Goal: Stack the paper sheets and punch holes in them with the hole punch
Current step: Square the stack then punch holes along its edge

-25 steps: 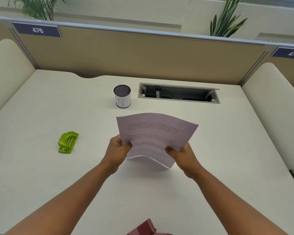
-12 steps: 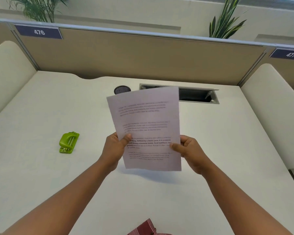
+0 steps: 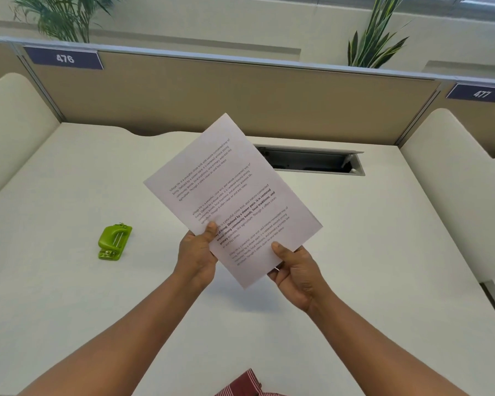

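Both hands hold the paper sheets up in the air above the white desk, with the printed side facing the camera. The sheets are tilted, their top corner leaning to the left and their lower corner pointing down between the two wrists. How many sheets there are cannot be told; they look like one flat stack.

The left hand is clamped on the left edge of the sheets, thumb on the printed face and the other fingers hidden behind. The right hand is clamped on the lower right edge, thumb pressed on the front near the last lines of text, fingers curled behind the paper.

The green hole punch lies on the desk well to the left of the hands, apart from the sheets and untouched.

Behind the paper, a cable slot is open in the desk, partly covered by the upper right edge of the sheets. A tan divider runs along the back, with a label reading 476 at its left and 477 at its right
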`<move>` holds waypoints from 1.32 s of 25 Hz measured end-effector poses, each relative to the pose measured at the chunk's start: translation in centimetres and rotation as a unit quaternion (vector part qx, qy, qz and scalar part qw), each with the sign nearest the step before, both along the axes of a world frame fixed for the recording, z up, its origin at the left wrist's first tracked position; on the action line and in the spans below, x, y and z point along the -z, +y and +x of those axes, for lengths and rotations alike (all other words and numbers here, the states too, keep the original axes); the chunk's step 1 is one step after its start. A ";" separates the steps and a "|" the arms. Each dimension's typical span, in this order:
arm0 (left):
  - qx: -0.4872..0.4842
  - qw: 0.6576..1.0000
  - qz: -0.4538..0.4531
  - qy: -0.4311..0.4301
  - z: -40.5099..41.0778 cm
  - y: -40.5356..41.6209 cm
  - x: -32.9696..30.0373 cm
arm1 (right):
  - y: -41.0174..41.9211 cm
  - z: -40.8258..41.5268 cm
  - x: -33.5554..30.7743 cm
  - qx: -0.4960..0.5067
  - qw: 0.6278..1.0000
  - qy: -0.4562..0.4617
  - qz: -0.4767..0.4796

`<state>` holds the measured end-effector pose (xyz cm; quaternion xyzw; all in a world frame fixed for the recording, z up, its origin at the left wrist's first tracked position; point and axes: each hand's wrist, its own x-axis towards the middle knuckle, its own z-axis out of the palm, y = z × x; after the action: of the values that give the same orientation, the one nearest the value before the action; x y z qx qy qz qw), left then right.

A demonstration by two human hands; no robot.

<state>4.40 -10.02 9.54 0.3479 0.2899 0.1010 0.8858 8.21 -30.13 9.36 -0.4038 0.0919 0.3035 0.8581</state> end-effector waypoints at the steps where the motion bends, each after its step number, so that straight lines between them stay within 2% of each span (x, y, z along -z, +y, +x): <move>1: 0.000 1.000 -0.010 -0.007 -0.1 -0.3 0.0 | 0.4 0.0 -0.1 0.013 1.000 -0.004 0.001; 6: 0.014 1.000 -0.026 -0.004 -0.6 -0.4 0.3 | 0.3 0.8 -0.1 0.033 0.996 -0.048 -0.063; 11: -0.038 0.998 0.031 0.041 -0.3 3.6 0.3 | -2.5 3.1 -0.4 -0.002 0.981 -0.118 -0.157; 13: -0.020 0.993 0.114 0.035 -0.4 6.6 -0.1 | -4.4 4.2 -0.6 -0.023 0.969 -0.148 -0.196; 16: 0.073 0.958 0.276 0.021 -0.6 9.4 -0.3 | -6.1 5.3 -1.0 -0.058 0.952 -0.192 -0.230; 18: 0.108 0.944 0.313 -0.007 -0.5 9.7 -0.3 | -6.2 5.6 -1.3 -0.075 0.940 -0.219 -0.252; 22: 0.101 0.946 0.304 -0.051 -0.5 8.2 0.4 | -5.6 5.2 -1.2 -0.083 0.925 -0.243 -0.280; 28: 0.066 0.936 0.346 0.015 -1.1 6.2 2.0 | -4.9 3.8 0.0 -0.050 0.928 -0.224 -0.294; 33: 0.097 0.937 0.332 0.048 -2.7 4.4 4.2 | -4.4 1.9 2.0 -0.061 0.931 -0.192 -0.306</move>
<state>1.73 -5.63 5.37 0.6535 0.2466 0.0882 0.7102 10.06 -34.51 7.31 -0.7019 -0.0109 0.2297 0.6742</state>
